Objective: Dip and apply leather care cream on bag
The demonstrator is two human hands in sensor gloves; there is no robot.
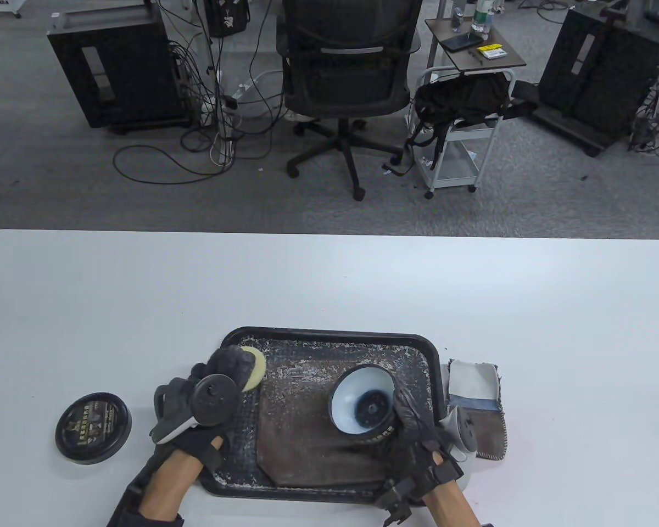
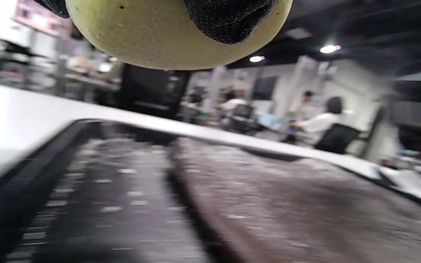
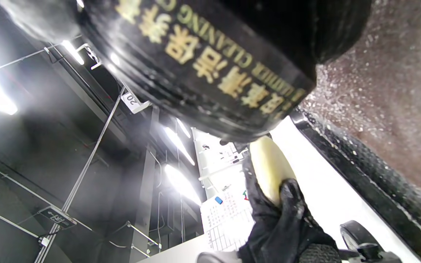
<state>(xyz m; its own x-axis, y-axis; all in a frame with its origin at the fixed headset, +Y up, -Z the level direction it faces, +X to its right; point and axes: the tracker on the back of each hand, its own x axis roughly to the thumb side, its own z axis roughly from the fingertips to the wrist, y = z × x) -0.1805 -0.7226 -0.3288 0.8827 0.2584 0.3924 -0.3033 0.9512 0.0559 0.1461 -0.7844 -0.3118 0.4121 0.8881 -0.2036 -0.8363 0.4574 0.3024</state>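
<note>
Left hand (image 1: 219,384): fingers clamped on yellow sponge (image 1: 254,369), held over the black tray's (image 1: 329,335) far-left corner. Right hand (image 1: 417,422): curled round open cream jar (image 1: 362,406), tilted above brown leather bag (image 1: 318,433) lying flat in tray. Jar lid (image 1: 93,428): on desk (image 1: 329,285), left. Advice: steady jar, dab sponge lightly, load sparingly.
</note>
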